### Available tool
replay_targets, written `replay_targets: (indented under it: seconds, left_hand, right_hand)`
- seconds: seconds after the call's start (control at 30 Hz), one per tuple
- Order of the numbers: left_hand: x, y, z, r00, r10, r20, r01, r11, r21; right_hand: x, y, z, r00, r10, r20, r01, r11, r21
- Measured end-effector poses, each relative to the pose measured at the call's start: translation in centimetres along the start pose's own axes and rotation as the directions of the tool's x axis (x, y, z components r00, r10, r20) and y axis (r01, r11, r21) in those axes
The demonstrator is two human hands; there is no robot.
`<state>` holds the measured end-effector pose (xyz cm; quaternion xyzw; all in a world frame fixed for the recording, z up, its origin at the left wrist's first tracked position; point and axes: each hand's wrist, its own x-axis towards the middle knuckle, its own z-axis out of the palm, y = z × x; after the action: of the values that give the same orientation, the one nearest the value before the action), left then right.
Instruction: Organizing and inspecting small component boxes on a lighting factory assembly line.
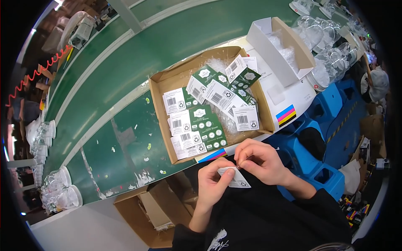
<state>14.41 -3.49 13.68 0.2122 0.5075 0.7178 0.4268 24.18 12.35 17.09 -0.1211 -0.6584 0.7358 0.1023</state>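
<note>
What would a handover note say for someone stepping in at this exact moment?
Left hand: holds a small white label card from below, thumb on top.
Right hand: fingertips pinch the card's upper edge; grip closed.
Open cardboard box just beyond the hands, on the edge of the green conveyor, holds loose green and white cards.
White box with clear bags sits further right.
Done: one card picked out and in hand.
Left: the many cards in the box.

Both hands pinch one small white label [235, 178], left hand [213, 182] under it, right hand [261, 161] above, just below the cardboard box [161, 121] of labels.
</note>
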Motion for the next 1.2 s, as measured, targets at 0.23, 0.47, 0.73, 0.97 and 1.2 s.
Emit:
replay_targets:
  seconds: [0.23, 0.47, 0.73, 0.97, 1.2]
  left_hand:
    - [0.0, -0.4, 0.0, 0.999, 0.008, 0.041, -0.005, 0.998, -0.059]
    - [0.2, -0.5, 0.2, 0.999, -0.012, 0.031, 0.014, 0.998, -0.064]
    - [0.4, -0.5, 0.3, 1.000, -0.012, -0.016, 0.011, 0.999, -0.049]
    - [0.6, -0.2, 0.8, 0.993, -0.013, -0.117, 0.011, 1.000, -0.016]
    - [1.1, -1.3, 0.8, 0.941, 0.291, -0.175, -0.216, 0.911, 0.351]
  right_hand:
    - [0.0, 0.3, 0.1, 1.000, 0.013, 0.004, -0.013, 0.999, 0.031]
    - [-0.2, 0.5, 0.2, 0.999, 0.024, -0.036, -0.023, 0.999, 0.034]
    - [-0.2, 1.0, 0.5, 0.998, 0.048, -0.038, -0.045, 0.995, 0.087]
    - [0.5, 1.1, 0.3, 0.996, 0.024, -0.088, -0.020, 0.999, 0.044]
    - [0.2, 2.7, 0.2, 0.994, -0.011, -0.109, 0.017, 0.999, 0.050]
